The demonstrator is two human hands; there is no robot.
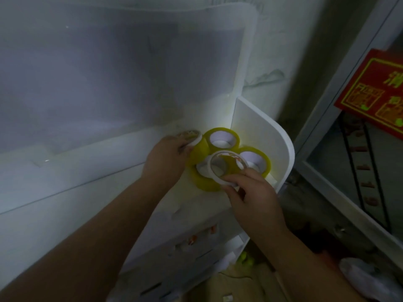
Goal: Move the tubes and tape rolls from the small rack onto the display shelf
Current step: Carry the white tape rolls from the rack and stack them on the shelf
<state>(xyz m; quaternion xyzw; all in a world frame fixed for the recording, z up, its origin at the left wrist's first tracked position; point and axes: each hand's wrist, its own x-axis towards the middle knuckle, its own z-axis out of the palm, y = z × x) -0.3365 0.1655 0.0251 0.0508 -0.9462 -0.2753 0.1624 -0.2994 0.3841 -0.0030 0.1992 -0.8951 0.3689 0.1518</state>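
Placing step, by the look of it: left hand pinching a thin white tape roll at the back of the display shelf, right hand with fingers clamped on a second thin roll held over the yellow tape rolls standing there. Next, probably: lower each thin roll onto a yellow one or a bare spot, squarely, then release without nudging the cluster.

Three yellow tape rolls lie flat, clustered on the white display shelf; a thin white roll is held tilted above them. Another thin white roll sits at the cluster's left edge.
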